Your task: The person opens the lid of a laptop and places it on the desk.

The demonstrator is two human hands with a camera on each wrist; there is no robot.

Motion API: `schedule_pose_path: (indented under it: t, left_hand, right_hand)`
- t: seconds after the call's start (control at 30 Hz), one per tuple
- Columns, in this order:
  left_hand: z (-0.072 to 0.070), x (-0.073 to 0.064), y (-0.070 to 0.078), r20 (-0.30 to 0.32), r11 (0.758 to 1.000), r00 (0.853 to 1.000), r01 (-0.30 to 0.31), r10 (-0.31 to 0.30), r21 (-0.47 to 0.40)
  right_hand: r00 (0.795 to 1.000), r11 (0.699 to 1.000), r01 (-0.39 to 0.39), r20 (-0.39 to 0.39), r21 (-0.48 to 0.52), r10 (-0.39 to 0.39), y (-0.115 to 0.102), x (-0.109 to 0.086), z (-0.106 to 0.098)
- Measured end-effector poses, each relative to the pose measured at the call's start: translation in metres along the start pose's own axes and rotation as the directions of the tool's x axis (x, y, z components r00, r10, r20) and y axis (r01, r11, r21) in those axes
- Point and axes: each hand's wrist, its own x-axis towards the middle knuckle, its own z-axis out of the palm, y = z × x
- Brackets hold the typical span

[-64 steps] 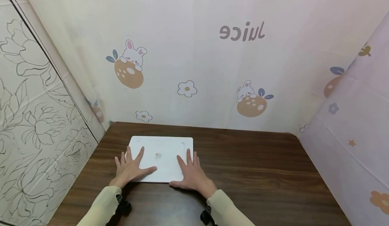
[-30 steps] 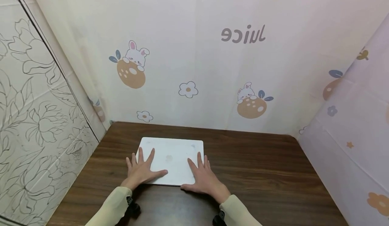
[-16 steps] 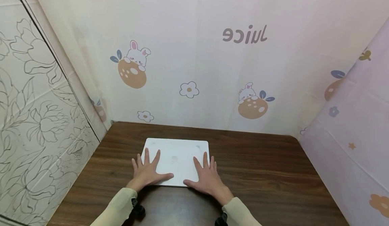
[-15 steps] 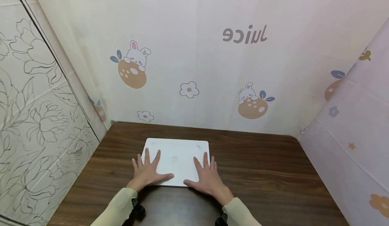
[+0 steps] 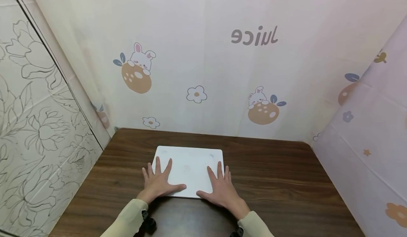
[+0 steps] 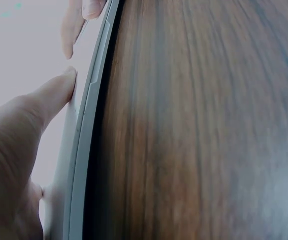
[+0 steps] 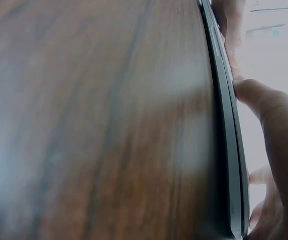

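Both palms flat on the closed laptop

My left hand (image 5: 160,184) and right hand (image 5: 222,191) lie with fingers straight on the near half of the white laptop (image 5: 190,166), gripping nothing, to steady it; beyond it the wooden table (image 5: 270,173) meets the printed curtain (image 5: 222,70).

To the right of the right hand (image 5: 224,191) the dark brown wooden bench (image 5: 279,180) lies bare, wide enough for a hand to slide. Ahead of both hands, the flat white closed laptop (image 5: 190,168) covers the bench. Past it, the printed cloth wall (image 5: 203,70) stands in the way. Left of the left hand (image 5: 158,184), a flower-drawn wall (image 5: 35,131) is near.
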Motion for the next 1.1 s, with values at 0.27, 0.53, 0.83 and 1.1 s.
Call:
schedule_pose_path:
  t: [0.27, 0.53, 0.83, 1.1]
  left_hand:
    - [0.006, 0.001, 0.013, -0.014, 1.0, 1.0, 0.001, -0.001, 0.0]
    - [0.001, 0.001, 0.016, 0.025, 1.0, 1.0, -0.01, 0.01, -0.025]
    - [-0.006, 0.009, 0.003, 0.018, 0.997, 1.0, 0.003, -0.002, -0.074]
    - [-0.003, 0.014, 0.0, 0.042, 0.998, 0.999, -0.027, 0.03, -0.06]
  right_hand:
    - [1.0, 1.0, -0.017, -0.01, 0.012, 0.017, 0.008, -0.005, -0.005]
    - [0.999, 0.999, -0.037, -0.017, -0.022, 0.036, 0.014, -0.003, -0.007]
    - [0.999, 1.0, -0.018, -0.027, -0.002, 0.018, 0.012, 0.003, -0.007]
    - [1.0, 1.0, -0.03, 0.004, -0.005, 0.03, 0.012, 0.004, -0.009]
